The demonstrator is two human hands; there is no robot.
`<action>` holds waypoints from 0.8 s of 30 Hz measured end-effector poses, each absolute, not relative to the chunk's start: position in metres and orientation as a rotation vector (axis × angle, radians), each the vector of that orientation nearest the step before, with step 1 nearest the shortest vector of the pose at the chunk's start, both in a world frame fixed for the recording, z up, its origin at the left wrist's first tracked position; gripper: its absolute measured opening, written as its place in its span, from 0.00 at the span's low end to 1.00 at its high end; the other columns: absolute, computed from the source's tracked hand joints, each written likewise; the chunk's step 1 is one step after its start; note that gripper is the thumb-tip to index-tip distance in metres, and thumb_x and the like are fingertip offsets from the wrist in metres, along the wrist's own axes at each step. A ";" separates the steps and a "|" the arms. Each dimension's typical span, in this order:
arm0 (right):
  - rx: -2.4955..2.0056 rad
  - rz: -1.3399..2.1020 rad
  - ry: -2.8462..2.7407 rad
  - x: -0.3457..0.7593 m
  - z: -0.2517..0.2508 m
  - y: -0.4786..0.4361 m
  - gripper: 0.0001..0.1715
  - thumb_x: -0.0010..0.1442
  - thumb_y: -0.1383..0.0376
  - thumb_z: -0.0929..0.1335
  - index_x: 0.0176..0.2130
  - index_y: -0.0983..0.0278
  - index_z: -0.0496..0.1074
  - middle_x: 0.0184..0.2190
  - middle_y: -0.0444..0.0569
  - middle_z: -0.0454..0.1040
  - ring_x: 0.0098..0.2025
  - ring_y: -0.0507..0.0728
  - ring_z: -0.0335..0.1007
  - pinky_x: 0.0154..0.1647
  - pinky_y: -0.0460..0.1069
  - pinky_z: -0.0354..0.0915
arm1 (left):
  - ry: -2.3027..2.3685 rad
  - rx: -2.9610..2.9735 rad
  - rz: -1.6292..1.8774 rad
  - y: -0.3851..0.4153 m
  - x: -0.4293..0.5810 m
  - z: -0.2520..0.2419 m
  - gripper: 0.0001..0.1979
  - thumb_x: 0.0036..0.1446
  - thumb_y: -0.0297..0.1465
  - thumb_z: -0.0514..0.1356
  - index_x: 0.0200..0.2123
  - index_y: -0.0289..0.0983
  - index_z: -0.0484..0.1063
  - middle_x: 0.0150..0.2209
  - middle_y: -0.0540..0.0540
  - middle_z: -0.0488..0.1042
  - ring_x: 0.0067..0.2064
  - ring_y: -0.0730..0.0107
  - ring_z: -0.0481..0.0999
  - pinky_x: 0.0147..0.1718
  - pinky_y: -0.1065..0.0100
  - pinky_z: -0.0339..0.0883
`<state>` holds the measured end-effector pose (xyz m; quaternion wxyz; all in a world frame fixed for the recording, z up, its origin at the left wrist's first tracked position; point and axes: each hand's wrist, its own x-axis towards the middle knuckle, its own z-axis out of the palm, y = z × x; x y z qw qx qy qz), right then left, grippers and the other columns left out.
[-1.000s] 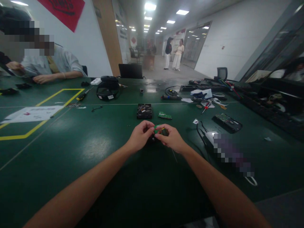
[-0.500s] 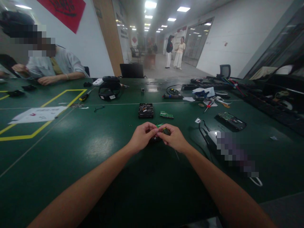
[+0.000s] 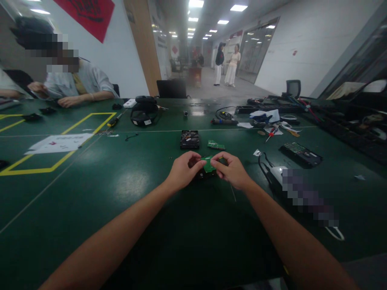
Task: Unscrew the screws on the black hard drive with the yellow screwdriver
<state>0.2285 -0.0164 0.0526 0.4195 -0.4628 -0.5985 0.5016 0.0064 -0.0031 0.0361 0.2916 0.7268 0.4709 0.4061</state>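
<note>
In from the near edge of the desk, a screwdriver slants from the right hand, whose nearly closed fingers pinch a green circuit board opposite the left hand, pinching likewise. The board is over a black drive; toward the far edge, a second drive.

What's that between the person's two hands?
A green circuit board, with the fingertips of the left hand and right hand at its sides. A black device, partly hidden, shows just below it in the head view.
</note>
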 end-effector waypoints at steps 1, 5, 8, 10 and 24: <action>-1.169 1.228 -1.440 0.234 0.053 -0.013 0.17 0.60 0.52 0.76 0.41 0.60 0.73 0.16 0.35 0.66 0.15 0.47 0.56 0.15 0.42 0.48 | 1.329 2.111 1.064 -0.002 0.005 0.035 0.22 0.60 0.47 0.69 0.50 0.40 0.77 0.50 0.39 0.80 0.54 0.49 0.77 0.55 0.51 0.71; -1.242 1.183 -1.251 0.256 0.048 0.004 0.20 0.55 0.53 0.78 0.39 0.62 0.73 0.18 0.37 0.68 0.17 0.46 0.56 0.14 0.42 0.47 | 1.465 2.405 0.776 -0.002 0.002 0.024 0.49 0.50 0.61 0.70 0.67 0.38 0.68 0.65 0.31 0.70 0.65 0.33 0.65 0.65 0.38 0.57; -1.291 1.205 -1.203 0.267 0.040 0.013 0.22 0.53 0.53 0.79 0.37 0.62 0.72 0.23 0.39 0.72 0.17 0.45 0.56 0.13 0.42 0.46 | 1.504 2.436 0.670 -0.002 0.002 0.015 0.58 0.47 0.65 0.69 0.71 0.36 0.62 0.65 0.28 0.68 0.66 0.31 0.63 0.67 0.37 0.53; -1.298 1.204 -1.202 0.271 0.035 0.015 0.22 0.53 0.53 0.79 0.37 0.62 0.72 0.26 0.41 0.74 0.19 0.45 0.59 0.13 0.41 0.47 | 1.511 2.448 0.628 -0.001 0.002 0.012 0.58 0.47 0.65 0.68 0.71 0.35 0.61 0.65 0.28 0.69 0.66 0.30 0.63 0.66 0.37 0.52; -1.308 1.338 -1.186 0.282 0.026 0.022 0.20 0.54 0.55 0.79 0.39 0.64 0.74 0.33 0.44 0.77 0.21 0.44 0.61 0.15 0.40 0.48 | 1.265 2.459 0.564 0.007 -0.011 0.018 0.52 0.48 0.56 0.74 0.70 0.41 0.63 0.66 0.35 0.69 0.68 0.36 0.65 0.66 0.42 0.57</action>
